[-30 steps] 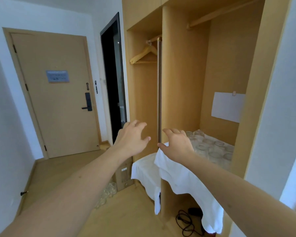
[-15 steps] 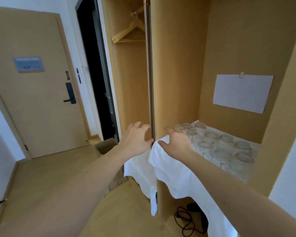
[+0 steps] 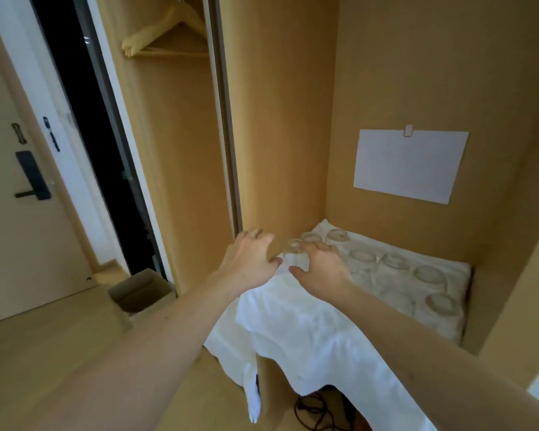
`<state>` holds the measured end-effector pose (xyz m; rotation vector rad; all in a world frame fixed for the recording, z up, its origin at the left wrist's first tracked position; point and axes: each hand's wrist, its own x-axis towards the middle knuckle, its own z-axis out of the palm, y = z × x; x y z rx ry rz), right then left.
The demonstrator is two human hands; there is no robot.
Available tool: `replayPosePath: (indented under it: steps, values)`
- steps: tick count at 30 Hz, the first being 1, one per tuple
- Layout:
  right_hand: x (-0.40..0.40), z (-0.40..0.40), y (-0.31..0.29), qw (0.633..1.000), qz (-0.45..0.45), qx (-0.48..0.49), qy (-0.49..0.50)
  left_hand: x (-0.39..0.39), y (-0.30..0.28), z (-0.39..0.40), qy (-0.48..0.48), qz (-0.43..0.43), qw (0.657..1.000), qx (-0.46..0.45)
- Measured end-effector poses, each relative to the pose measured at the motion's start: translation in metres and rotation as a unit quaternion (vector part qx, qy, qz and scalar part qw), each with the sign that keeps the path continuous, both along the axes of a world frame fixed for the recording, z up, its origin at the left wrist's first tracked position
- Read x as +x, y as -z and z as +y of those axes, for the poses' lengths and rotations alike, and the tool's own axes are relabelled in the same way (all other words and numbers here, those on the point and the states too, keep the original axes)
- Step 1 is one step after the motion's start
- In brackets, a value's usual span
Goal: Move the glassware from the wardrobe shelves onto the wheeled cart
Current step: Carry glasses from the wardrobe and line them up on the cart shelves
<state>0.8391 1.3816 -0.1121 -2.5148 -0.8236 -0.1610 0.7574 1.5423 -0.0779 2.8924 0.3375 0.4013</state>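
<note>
Several clear drinking glasses (image 3: 392,264) stand on a white cloth (image 3: 318,331) covering the low wardrobe shelf. My left hand (image 3: 249,262) hovers at the shelf's left front corner, fingers spread and holding nothing. My right hand (image 3: 319,269) reaches over the cloth with its fingers loosely curved, just in front of the nearest glass (image 3: 293,251) at the left end of the rows. Whether the fingers touch that glass I cannot tell. No wheeled cart is in view.
A wooden partition (image 3: 274,135) rises just left of the shelf. A white paper sheet (image 3: 408,164) hangs on the back wall. An open cardboard box (image 3: 140,293) sits on the floor at left, beside a dark doorway. Black cables (image 3: 318,412) lie under the shelf.
The view has moved closer and lower toward the shelf. Both hands have advanced forward and right, the right one now over the cloth at the first glass.
</note>
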Motion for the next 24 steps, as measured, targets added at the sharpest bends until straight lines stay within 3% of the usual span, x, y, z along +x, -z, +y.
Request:
replayPosePath:
  steps: [17, 24]
  values:
    - [0.064, 0.046, 0.018, 0.968, 0.036, -0.032, 0.246, 0.154, 0.031, 0.08, 0.224, 0.044, 0.973, -0.04]
    - [0.104, 0.041, 0.026, 0.953, 0.054, -0.052, 0.292, 0.21, 0.049, 0.079, 0.248, 0.06, 0.964, -0.067]
